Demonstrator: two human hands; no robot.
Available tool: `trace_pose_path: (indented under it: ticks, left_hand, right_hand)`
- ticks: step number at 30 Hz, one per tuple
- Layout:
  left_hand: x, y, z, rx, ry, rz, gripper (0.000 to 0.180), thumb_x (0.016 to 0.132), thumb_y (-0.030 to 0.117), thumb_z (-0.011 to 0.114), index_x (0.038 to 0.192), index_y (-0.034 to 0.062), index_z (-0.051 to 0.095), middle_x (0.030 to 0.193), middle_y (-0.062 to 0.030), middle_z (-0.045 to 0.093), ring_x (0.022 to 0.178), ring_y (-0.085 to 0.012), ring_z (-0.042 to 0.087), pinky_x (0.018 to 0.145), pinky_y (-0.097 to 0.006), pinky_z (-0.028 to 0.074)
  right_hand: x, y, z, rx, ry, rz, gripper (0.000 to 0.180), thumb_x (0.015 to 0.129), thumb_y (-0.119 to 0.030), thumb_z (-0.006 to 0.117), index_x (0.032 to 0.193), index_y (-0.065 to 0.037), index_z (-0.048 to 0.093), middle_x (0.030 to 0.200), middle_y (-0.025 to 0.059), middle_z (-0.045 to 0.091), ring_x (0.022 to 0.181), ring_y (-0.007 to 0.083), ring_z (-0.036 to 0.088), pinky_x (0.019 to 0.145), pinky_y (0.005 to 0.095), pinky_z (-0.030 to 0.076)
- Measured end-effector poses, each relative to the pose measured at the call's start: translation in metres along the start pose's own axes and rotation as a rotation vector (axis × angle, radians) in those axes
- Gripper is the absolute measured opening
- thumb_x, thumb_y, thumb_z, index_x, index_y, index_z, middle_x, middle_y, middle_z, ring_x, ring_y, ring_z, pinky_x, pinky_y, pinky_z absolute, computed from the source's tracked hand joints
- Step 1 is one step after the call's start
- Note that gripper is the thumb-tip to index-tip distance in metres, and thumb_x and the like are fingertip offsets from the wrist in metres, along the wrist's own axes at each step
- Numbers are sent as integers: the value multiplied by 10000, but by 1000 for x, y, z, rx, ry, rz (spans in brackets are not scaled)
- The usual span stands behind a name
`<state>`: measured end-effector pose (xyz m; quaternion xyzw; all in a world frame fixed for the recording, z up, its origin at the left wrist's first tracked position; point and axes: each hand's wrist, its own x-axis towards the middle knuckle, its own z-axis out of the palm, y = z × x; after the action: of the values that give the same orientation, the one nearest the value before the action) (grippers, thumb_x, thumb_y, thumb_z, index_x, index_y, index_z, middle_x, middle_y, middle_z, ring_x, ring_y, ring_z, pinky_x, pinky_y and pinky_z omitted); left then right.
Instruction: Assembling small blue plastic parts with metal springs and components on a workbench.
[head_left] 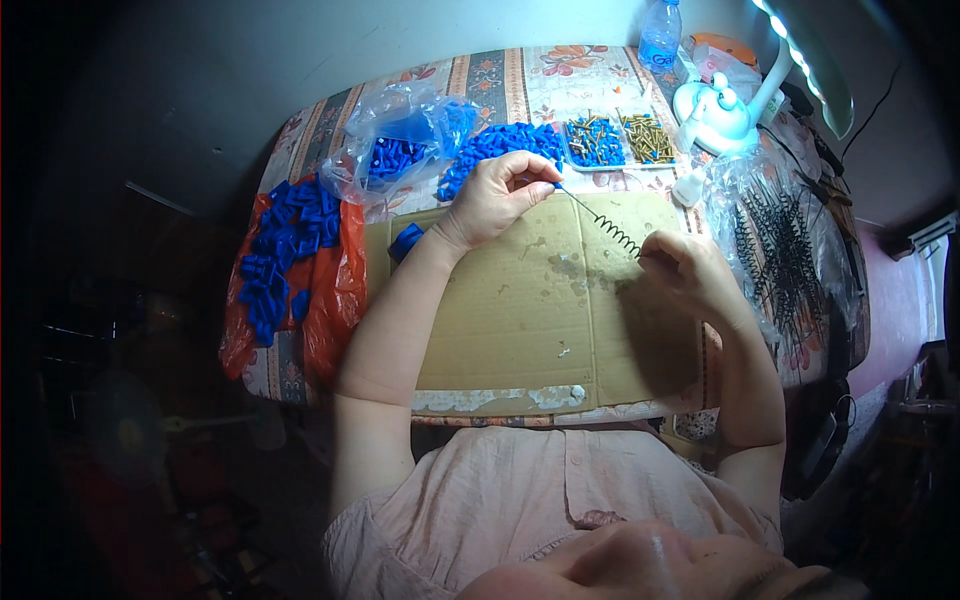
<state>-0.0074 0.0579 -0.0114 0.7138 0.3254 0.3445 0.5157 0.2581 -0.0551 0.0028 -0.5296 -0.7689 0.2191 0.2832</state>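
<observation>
My left hand [497, 196] pinches one thin straight end of a black wire spring [612, 228] above the cardboard sheet [520, 320], close to a pile of small blue plastic parts [500, 145]. My right hand [688, 272] grips the spring's other end, where the coil stops. The spring stretches between both hands, tilted down toward the right. One blue plastic part [405, 241] lies on the cardboard by my left wrist.
Blue parts fill a clear bag [400, 150] and cover an orange bag [335, 290] at the left. Two small trays of screws [620, 140] sit at the back. Several black springs [785, 255] lie in clear plastic at the right. A desk lamp [720, 115] and a bottle [660, 35] stand behind.
</observation>
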Motion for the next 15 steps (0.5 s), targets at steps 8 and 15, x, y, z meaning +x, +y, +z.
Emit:
trace_pose_path:
  ticks: [8, 15]
  left_hand:
    - [-1, 0, -1, 140, -27, 76, 115, 883, -13, 602, 985, 15, 648, 985, -7, 605, 923, -77, 576, 824, -224, 480]
    - [-2, 1, -1, 130, -105, 65, 87, 852, 13, 631, 927, 17, 675, 955, -26, 618, 922, -118, 584, 820, -262, 476]
  right_hand:
    - [0, 2, -2, -58, -46, -4, 91, 796, -113, 641, 814, -24, 642, 735, 182, 636, 713, 357, 642, 653, 412, 500]
    - [0, 2, -8, 17, -103, 17, 100, 793, -110, 639, 824, -15, 637, 746, 189, 634, 726, 361, 636, 654, 412, 492]
